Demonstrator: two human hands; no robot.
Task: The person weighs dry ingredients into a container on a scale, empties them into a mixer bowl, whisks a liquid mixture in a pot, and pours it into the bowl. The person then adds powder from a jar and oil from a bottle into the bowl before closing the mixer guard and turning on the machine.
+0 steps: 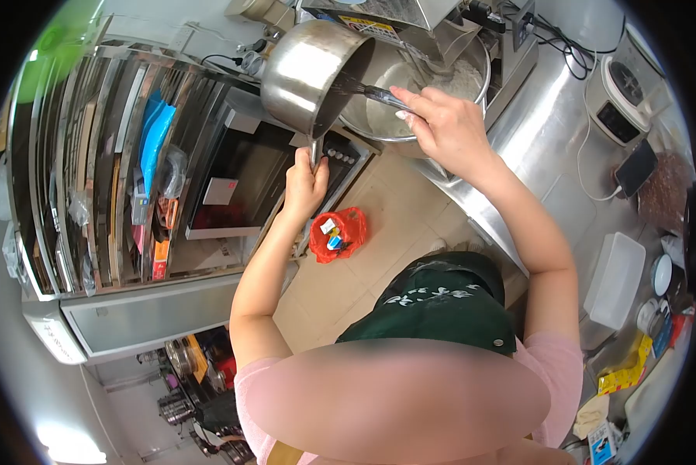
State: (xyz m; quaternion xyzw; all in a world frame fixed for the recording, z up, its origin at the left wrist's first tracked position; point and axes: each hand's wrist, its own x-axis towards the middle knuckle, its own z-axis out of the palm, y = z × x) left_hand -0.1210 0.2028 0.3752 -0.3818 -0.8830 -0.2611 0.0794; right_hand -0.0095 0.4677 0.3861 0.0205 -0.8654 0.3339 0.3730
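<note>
My left hand (307, 184) is closed around the handle of a steel saucepan (297, 74), which is tilted with its mouth towards the right. In my right hand (449, 128) is a whisk (379, 94) with a dark handle; its wire end reaches into the mouth of the pan. Below and beside the pan's rim stands a large steel mixing bowl (410, 139) with a pale, floury mixture (460, 84) in it. A metal mixer (429, 27) stands over that bowl, its attachment reaching inside. What the pan holds is hidden from this angle.
A steel worktop (530, 147) on the right bears a white kitchen scale (619, 101), a phone (637, 169) on a cable and a white plastic tub (615, 279). On the left are a tray rack (115, 167) and an oven (239, 170). A red-bagged bin (355, 225) stands on the floor.
</note>
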